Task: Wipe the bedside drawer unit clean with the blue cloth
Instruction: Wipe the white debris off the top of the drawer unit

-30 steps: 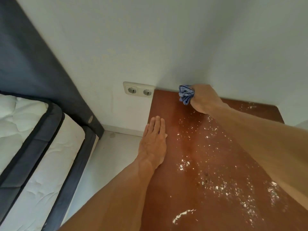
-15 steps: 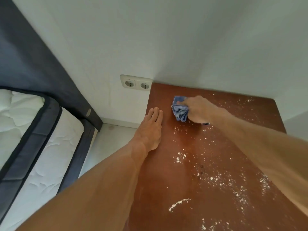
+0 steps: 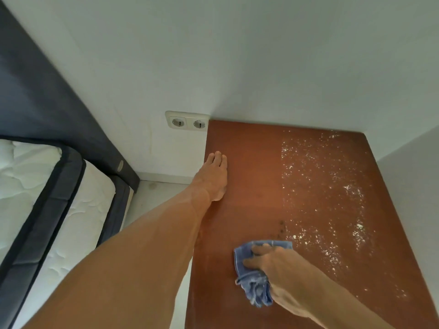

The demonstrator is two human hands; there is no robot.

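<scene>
Drawer unit shows its brown top bare down the left strip, while white powder speckles the right half. Left hand lies flat on the top's left edge, fingers straight. Right hand grips the bunched cloth, pressing it onto the near part of the top. Wiping looks about half done. The next stroke calls for shifting right, into the powder.

Brown drawer unit top, seen from above.
White specks dust its right half; left hand lies flat, right hand holds a blue cloth down.
</scene>
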